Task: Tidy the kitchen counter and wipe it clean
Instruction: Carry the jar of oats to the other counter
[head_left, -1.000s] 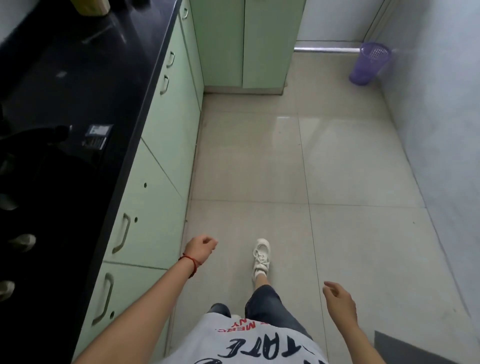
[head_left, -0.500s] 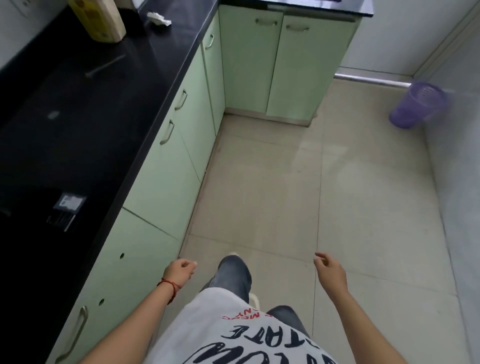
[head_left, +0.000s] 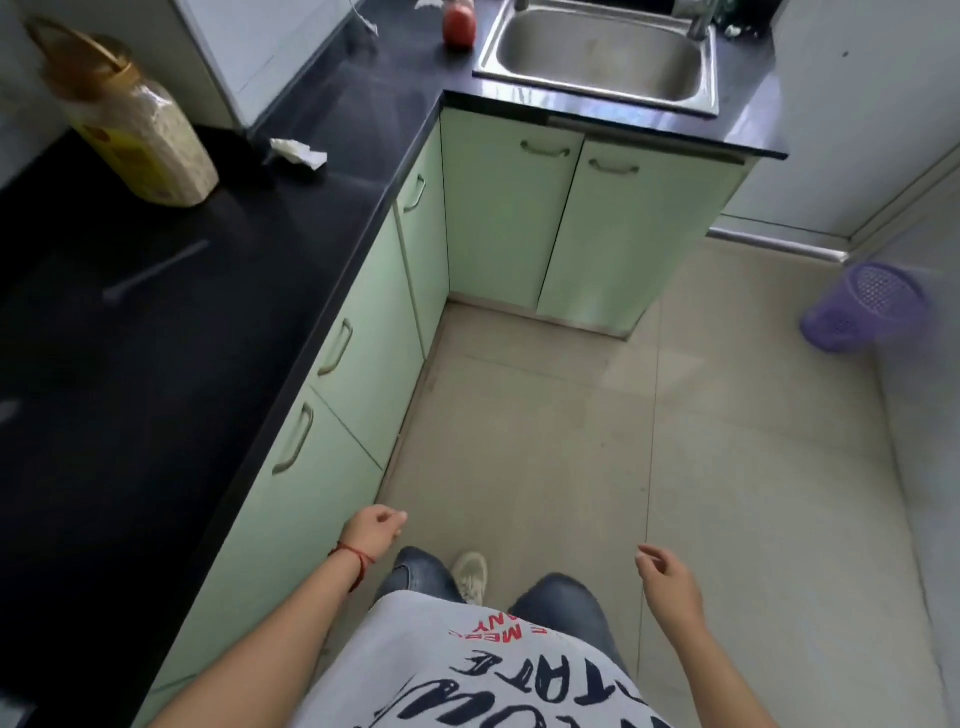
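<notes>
Both hands hung low over the floor, holding nothing: the left hand (head_left: 373, 530) loosely curled beside the cabinet fronts, the right hand (head_left: 667, 576) relaxed with fingers slack. The black counter (head_left: 171, 332) ran along the left, well ahead of them, carrying a crumpled tissue (head_left: 297, 153) near its inner corner.

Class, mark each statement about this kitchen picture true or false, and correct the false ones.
1. Both hands hold nothing. True: the left hand and right hand hang free.
2. A crumpled tissue lies on the black counter. True.
3. The purple basket stands on the counter. False: it is on the floor by the wall.
4. The sink is full of dishes. False: no dishes show in it.
5. The big jar lies on its side. False: it stands upright.
</notes>
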